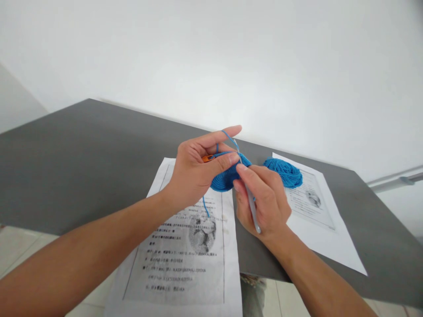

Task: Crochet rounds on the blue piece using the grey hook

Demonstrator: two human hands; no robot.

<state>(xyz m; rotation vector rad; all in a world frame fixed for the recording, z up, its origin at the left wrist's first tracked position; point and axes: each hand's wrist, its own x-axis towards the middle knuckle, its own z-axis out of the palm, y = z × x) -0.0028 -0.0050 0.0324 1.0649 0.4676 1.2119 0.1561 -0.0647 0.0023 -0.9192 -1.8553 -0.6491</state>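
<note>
Between my two hands hangs a round piece of blue crochet (225,179). My left hand (201,163) pinches its upper edge between thumb and fingers, the index finger stretched out with blue yarn (230,137) looped over it. An orange stitch marker (208,158) sits at the work's edge beside the left fingers. In my right hand (264,193) is a grey-handled crochet hook (253,210), held like a pen, its tip up at the yarn by the left thumb. A loose blue yarn tail dangles below the left hand.
A ball of blue yarn (284,172) rests on a printed sheet (343,246) at the right. Another printed sheet (172,273) lies under my hands and hangs past the near edge of the grey table (82,167). A white wall (211,66) stands behind.
</note>
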